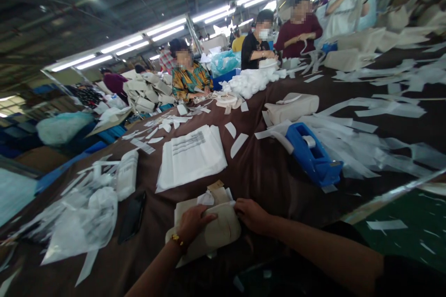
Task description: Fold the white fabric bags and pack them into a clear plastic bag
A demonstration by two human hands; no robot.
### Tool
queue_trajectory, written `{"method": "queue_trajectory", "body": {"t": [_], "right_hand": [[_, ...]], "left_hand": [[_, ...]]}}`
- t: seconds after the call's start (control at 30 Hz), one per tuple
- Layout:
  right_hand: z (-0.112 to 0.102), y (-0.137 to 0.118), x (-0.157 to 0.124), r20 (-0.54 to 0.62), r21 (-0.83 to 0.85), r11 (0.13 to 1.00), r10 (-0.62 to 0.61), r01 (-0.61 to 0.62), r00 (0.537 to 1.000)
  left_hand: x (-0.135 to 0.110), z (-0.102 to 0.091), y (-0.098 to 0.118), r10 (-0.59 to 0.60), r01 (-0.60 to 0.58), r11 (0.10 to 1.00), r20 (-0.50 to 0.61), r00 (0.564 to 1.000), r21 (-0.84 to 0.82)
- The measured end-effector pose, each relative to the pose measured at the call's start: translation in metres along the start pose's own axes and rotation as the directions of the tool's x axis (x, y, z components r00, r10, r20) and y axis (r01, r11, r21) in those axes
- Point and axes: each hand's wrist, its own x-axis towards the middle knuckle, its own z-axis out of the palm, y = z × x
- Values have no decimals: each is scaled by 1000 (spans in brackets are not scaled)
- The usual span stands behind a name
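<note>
The cream padded pouch (218,229) lies crosswise on the brown table cover (265,181), its long axis running between the hands: the left hand (195,225) pressed flat on top, the right hand (251,216) against its far end, neither pinching.

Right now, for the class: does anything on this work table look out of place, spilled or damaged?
What looks like a black phone lies on the brown cloth-covered table beside white plastic offcuts, just beyond the left hand. It looks odd because it seems a personal item among the work materials.
</note>
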Motion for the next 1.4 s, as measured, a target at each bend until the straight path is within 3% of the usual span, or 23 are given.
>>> {"method": "queue_trajectory", "body": {"t": [0.1,0.2,0.27,0.37,0.47,0.57,0.67,0.77,1.0,1.23,1.4], "right_hand": [[7,-5,-1,-39,11,985,175,-175,984],[7,-7,-3,-54,0,966,258,-258,965],[4,-6,-4,-95,3,966,258,-259,961],[1,0,-1,-106,95,984,160,-150,981],[3,4,4,-70,181,981,84,-70,994],[5,1,5,-90,137,985,115,-102,989],[8,-6,0,-91,82,984,165,-157,982],[16,-13,-3,-84,85,976,209,-202,974],[36,-19,-3,-112,238,949,236,-205,965],[30,-24,-4,-76,300,934,228,-196,971],[33,-16,-10,-77,341,925,207,-169,975]], "left_hand": [[-2,5,5,2,-2,1000,-81,997,0],[-7,8,9,50,-46,998,-101,994,37],[-10,7,11,69,-65,997,-98,993,38],[-4,2,14,79,-78,997,-82,994,22],[20,-5,19,158,-153,987,-106,982,57],[54,-9,23,223,-217,974,-133,966,60],[80,-7,29,250,-246,967,-72,965,65],[91,0,37,290,-288,951,-1,957,109],[88,5,44,271,-255,948,-60,961,191],[87,1,45,152,-102,963,-190,970,248],[102,1,53,149,-99,965,-199,969,243]]}}
